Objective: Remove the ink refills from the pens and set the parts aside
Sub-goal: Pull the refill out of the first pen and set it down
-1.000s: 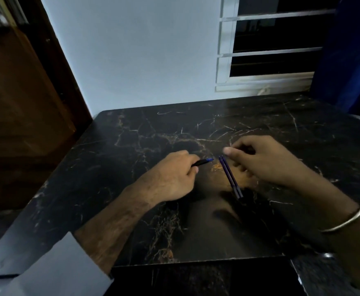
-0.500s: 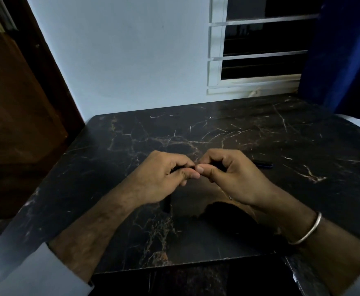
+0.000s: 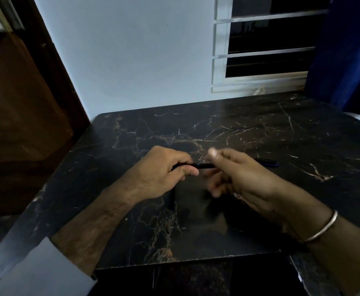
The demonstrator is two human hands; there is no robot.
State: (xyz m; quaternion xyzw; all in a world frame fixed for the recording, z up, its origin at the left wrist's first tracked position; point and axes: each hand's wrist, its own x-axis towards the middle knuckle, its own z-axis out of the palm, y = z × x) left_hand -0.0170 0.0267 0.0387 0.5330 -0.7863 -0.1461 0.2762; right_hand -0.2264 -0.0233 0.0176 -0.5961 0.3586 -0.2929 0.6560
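Above the middle of the black marble table (image 3: 239, 129), my left hand (image 3: 162, 171) grips one end of a dark pen (image 3: 202, 166) held level. My right hand (image 3: 239, 174) holds the pen's other end, its fingers blurred. A second dark blue pen part (image 3: 268, 162) lies on the table just behind my right hand, partly hidden by it. I cannot tell whether the held pen is whole or pulled apart.
A pale wall and a window (image 3: 260, 45) stand behind the table. A wooden door (image 3: 14, 114) is at the left and a blue curtain (image 3: 350, 50) at the right. A metal bangle (image 3: 322, 229) sits on my right wrist.
One second ago each hand held separate pens. The right hand laid blue pieces down behind itself, then met the left hand. Now the hands have drawn slightly apart along the pen.
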